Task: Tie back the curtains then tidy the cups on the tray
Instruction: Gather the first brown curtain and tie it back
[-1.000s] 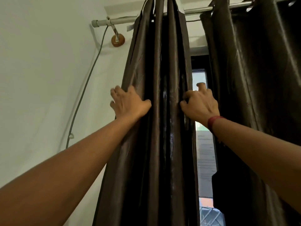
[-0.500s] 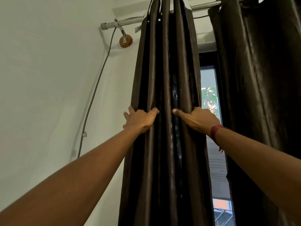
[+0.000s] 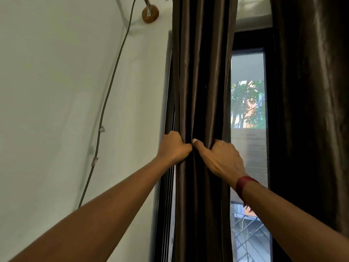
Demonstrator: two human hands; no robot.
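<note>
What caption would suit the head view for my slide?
Left hand and right hand grip the gathered dark curtain from either side, bunching it beside the window.

The left hand (image 3: 175, 146) and right hand (image 3: 219, 157) grip the gathered dark brown curtain (image 3: 204, 82) from opposite sides, with the right thumb tip just beside the left hand. A red band (image 3: 243, 183) circles the right wrist. A second curtain (image 3: 309, 110) hangs at right, and the window (image 3: 247, 110) shows between the two. A cable (image 3: 111, 82) runs down the wall (image 3: 56, 91).
</note>
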